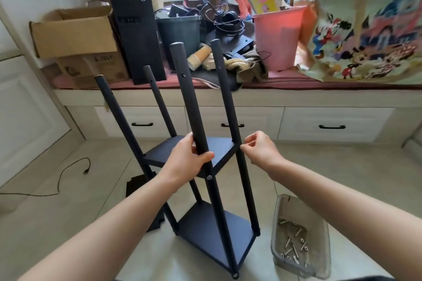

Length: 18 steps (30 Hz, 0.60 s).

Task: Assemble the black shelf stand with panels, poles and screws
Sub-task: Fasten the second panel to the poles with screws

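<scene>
The black shelf stand stands on the floor, leaning away from me, with several black poles and two panels fitted. The upper panel [219, 148] sits at mid height and the lower panel [214, 235] near the floor. My left hand [189, 159] grips the near pole [185, 89] just above the upper panel. My right hand [260, 148] has its fingers curled and its fingertips pinched together against the right pole [226, 98] at the upper panel's corner; what they pinch is too small to tell. A silver screw head [209, 177] shows on the near pole.
A clear plastic tub [319, 232] holding several loose screws sits on the floor at the right. More black panels [137, 185] lie on the floor at the left, beside a black cable [68, 173]. A cluttered window bench with drawers [331, 125] runs behind the stand.
</scene>
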{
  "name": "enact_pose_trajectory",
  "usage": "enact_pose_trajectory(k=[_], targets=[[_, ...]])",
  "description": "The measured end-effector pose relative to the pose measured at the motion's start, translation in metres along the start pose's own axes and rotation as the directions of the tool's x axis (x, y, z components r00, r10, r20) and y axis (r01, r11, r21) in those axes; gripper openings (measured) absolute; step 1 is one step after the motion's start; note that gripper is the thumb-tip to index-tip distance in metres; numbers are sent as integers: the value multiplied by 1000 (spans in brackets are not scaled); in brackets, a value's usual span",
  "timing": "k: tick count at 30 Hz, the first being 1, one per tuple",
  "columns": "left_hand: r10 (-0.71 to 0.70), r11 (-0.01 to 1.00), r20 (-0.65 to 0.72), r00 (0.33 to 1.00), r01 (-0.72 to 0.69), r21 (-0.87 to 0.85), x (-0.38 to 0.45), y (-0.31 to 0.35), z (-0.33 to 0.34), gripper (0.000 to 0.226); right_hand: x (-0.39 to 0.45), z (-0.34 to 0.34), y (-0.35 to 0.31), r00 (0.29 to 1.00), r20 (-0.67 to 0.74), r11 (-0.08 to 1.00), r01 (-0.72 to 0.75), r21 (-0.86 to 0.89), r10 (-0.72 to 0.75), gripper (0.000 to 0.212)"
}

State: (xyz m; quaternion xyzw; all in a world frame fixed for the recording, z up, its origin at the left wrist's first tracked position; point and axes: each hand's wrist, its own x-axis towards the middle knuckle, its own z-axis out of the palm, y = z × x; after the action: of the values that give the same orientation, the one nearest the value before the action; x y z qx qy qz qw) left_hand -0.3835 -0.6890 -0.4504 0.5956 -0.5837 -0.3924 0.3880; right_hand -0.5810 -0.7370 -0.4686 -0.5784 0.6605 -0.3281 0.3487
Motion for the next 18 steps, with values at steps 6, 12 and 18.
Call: enact_pose_trajectory(k=[6, 12, 18], targets=[[28, 996, 23, 999, -30, 83, -34, -8, 11, 29, -6, -16, 12, 992, 124, 1000, 0, 12, -2, 53], [77, 985, 77, 994, -87, 148, -60, -18, 16, 35, -20, -20, 18, 982, 187, 1000, -14, 0, 14, 19], [30, 989, 139, 990, -49, 140, -69, -31, 11, 37, -41, -27, 32, 981, 191, 999, 31, -21, -26, 12]])
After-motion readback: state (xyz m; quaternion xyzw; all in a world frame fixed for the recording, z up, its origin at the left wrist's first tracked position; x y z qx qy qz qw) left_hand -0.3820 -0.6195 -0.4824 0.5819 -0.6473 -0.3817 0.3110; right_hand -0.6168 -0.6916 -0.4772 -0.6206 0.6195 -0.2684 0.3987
